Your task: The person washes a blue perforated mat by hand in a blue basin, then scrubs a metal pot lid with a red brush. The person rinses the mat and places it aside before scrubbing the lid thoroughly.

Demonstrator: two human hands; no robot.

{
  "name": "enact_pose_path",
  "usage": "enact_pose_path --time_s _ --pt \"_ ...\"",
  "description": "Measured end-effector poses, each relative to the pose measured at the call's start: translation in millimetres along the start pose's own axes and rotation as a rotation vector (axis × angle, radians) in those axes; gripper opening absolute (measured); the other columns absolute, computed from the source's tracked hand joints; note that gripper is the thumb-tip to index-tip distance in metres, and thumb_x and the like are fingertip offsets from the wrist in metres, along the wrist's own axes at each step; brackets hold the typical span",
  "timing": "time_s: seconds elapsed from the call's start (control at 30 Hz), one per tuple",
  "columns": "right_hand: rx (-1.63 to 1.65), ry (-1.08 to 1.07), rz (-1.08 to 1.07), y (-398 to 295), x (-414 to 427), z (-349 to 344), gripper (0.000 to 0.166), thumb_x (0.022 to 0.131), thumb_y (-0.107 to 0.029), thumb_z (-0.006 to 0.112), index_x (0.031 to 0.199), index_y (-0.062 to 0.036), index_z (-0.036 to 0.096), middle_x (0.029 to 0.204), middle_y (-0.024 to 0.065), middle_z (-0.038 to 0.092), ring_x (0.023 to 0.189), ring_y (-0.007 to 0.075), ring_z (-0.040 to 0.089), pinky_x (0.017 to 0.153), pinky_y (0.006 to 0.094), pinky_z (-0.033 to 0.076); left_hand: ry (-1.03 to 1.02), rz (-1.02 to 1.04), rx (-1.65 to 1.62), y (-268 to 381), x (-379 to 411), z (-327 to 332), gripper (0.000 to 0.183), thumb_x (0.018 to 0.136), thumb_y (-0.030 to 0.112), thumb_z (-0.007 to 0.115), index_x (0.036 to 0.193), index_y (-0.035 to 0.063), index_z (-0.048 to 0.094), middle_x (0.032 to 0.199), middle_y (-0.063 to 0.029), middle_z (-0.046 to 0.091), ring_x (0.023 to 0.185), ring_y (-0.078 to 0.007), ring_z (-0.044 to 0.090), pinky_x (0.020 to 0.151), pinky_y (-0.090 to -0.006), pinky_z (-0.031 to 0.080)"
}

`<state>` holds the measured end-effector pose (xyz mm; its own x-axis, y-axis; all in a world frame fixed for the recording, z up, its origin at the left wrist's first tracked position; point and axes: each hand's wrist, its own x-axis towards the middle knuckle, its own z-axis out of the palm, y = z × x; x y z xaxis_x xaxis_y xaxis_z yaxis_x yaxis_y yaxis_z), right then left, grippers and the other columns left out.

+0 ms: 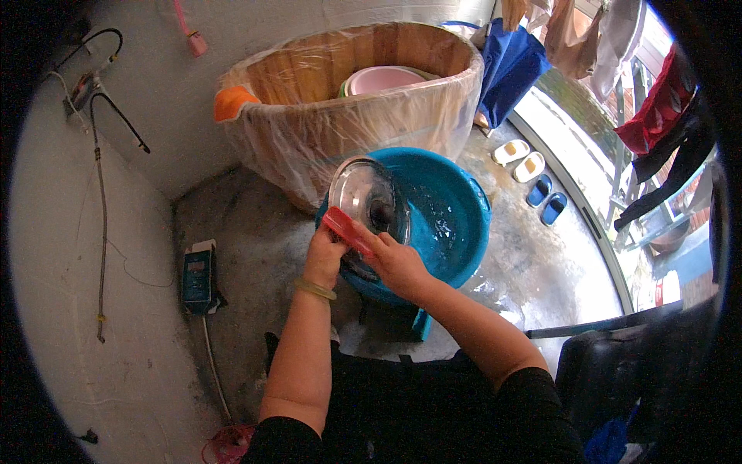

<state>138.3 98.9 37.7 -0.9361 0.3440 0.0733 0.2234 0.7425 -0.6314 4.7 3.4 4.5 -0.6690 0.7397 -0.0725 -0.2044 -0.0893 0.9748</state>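
Observation:
A round glass pot lid point(355, 187) with a metal rim and a dark knob stands tilted over the left side of a blue plastic basin point(484, 232). My left hand point(323, 260) grips the lid by its near edge; most of its fingers are hidden behind it. In my right hand point(403, 268) is a red plastic scrubbing brush point(346, 229), laid across the near part of the lid. Its bristles cannot be seen. Inside the basin, shallow water point(440, 226) catches the light.
Behind the basin stands a plastic-wrapped wooden tub point(417, 124) holding a pink basin point(385, 80). White slippers point(519, 159) and blue slippers point(546, 200) lie to the right, by a door track point(603, 243). At left, a box point(199, 278) rests near the wall.

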Motion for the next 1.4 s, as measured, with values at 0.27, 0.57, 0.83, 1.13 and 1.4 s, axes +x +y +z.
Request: enact_pose_path --time_s 0.27,0.57,0.83,1.13,1.4 --pt "-0.131 0.141 0.011 4.6 39.3 8.1 0.054 0.087 -0.016 0.049 0.136 -0.0271 0.029 0.09 0.0189 0.054 0.072 0.0369 0.059 0.062 0.043 0.049 -0.03 0.128 0.101 -11.4 6.0 -4.1 0.053 0.074 -0.008 0.053 0.125 0.0016 0.042 0.117 -0.0096 0.053 0.11 -0.0209 0.049 0.097 -0.0315 0.036" --pt "-0.075 0.02 -0.006 -0.4 17.6 15.2 0.058 0.084 -0.014 0.046 0.137 -0.0273 0.026 0.099 0.0245 0.055 0.073 0.0409 0.06 0.064 0.0477 0.05 0.029 0.082 0.129 -3.8 0.0 7.2 0.052 0.073 -0.009 0.055 0.123 0.0015 0.045 0.112 -0.0085 0.057 0.104 -0.0203 0.054 0.091 -0.0305 0.041" --pt "-0.013 0.267 0.085 23.8 65.5 -7.1 0.053 0.086 -0.013 0.047 0.136 -0.0231 0.03 0.09 0.0212 0.057 0.078 0.0404 0.058 0.066 0.0467 0.047 0.01 0.171 0.287 -12.2 3.8 7.3 0.049 0.071 -0.01 0.056 0.118 0.0005 0.048 0.109 -0.0082 0.058 0.102 -0.0188 0.056 0.089 -0.0305 0.042" --pt "-0.062 0.124 0.085 -6.5 25.4 2.3 0.055 0.086 -0.015 0.048 0.137 -0.0219 0.028 0.091 0.0244 0.057 0.075 0.0412 0.059 0.066 0.0467 0.048 0.001 0.177 0.245 -13.3 0.4 6.1 0.052 0.072 -0.011 0.054 0.122 -0.0002 0.044 0.112 -0.0097 0.057 0.105 -0.019 0.055 0.091 -0.0317 0.04" --pt "0.111 0.173 0.087 1.0 41.0 1.4 0.054 0.087 -0.011 0.046 0.137 -0.0146 0.027 0.087 0.0241 0.059 0.079 0.0387 0.06 0.068 0.0461 0.048 -0.015 0.199 0.312 5.5 -8.2 17.7 0.05 0.075 -0.006 0.056 0.123 0.0 0.045 0.112 -0.0113 0.058 0.105 -0.0212 0.055 0.091 -0.0315 0.041"
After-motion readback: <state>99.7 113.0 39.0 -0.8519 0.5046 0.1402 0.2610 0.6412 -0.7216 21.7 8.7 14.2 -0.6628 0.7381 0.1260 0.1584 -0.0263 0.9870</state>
